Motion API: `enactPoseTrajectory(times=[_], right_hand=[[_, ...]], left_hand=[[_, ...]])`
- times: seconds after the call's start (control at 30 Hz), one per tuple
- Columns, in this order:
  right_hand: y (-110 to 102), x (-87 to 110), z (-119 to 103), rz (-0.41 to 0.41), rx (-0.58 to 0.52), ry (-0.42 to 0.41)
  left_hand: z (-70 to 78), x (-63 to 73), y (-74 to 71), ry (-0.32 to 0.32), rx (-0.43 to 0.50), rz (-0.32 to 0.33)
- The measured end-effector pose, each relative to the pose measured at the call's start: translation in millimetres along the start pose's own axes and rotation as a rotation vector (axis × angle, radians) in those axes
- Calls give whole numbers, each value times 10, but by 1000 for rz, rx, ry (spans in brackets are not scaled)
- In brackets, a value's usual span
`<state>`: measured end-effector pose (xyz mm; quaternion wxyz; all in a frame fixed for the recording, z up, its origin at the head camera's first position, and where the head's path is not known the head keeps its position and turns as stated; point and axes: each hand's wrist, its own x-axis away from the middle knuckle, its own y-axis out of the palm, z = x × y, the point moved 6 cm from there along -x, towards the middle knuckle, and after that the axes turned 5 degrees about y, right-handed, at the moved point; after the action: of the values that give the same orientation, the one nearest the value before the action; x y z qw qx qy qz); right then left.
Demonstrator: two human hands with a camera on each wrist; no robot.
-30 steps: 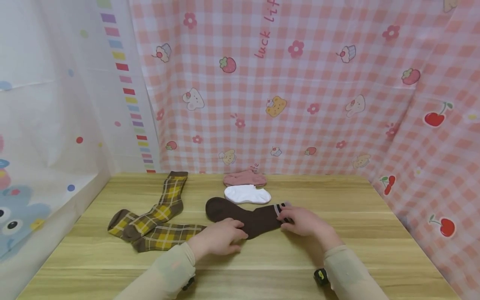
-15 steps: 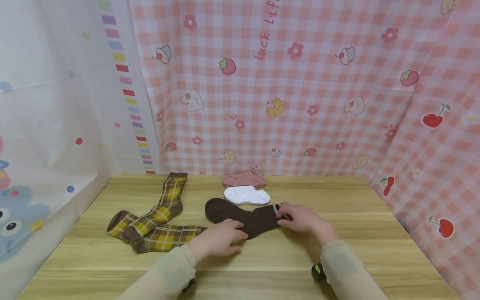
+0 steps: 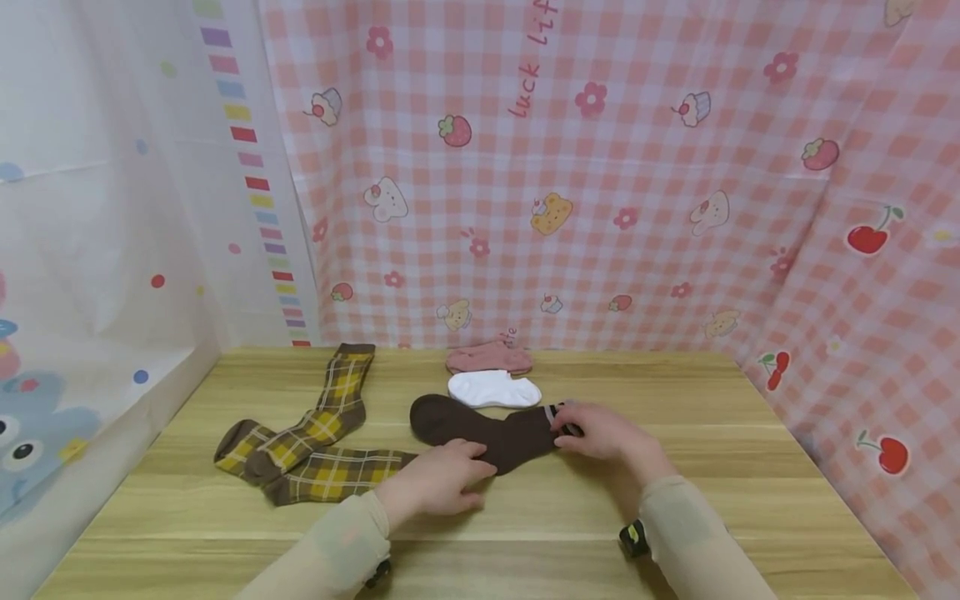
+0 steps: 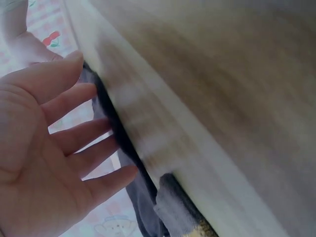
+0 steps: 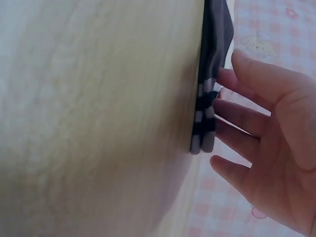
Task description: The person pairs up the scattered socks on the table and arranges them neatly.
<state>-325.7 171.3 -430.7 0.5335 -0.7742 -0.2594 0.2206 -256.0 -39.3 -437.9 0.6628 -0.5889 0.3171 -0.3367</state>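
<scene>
A dark brown sock (image 3: 517, 437) with a striped cuff lies flat at the middle of the table. In the right wrist view its striped cuff (image 5: 204, 118) shows two layers, one on the other. My left hand (image 3: 442, 479) rests with spread, relaxed fingers at the sock's near edge, around the heel. At the cuff end is my right hand (image 3: 603, 432), its fingertips touching the cuff and its fingers loosely extended. Behind the brown sock lie a white ankle sock (image 3: 493, 389) and a pink ankle sock (image 3: 487, 358).
Two yellow-and-brown plaid socks (image 3: 330, 421) lie crossed on the left, one reaching under my left wrist in the head view. The wooden table (image 3: 750, 500) ends at a pink checked curtain (image 3: 570, 158) behind and a white curtain (image 3: 112, 233) at left.
My right hand has shifted slightly left over the cuff. The left hand and the socks look nearly unmoved.
</scene>
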Motion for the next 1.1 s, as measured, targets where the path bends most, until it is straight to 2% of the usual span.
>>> enactPoseTrajectory(times=[0.17,0.4,0.6,0.77,0.93,1.1], right_hand=[[-42,-5,-102,61,27,-57],[-101,-23,-235,157,59,-60],[-115,-33,-351,228,62,-56],[-131,-25,-447,264,-2,-56],[-146,-21,-527,285,-66,-40],[-159,-21,-578,319,-80,-24]], left_hand=[[-21,48,-35,14,24,31],[-40,136,-165,12,-4,157],[-94,225,-262,-25,-3,246],[-146,273,-327,-57,1,298],[-181,341,-389,-120,4,337],[-181,420,-466,-171,15,395]])
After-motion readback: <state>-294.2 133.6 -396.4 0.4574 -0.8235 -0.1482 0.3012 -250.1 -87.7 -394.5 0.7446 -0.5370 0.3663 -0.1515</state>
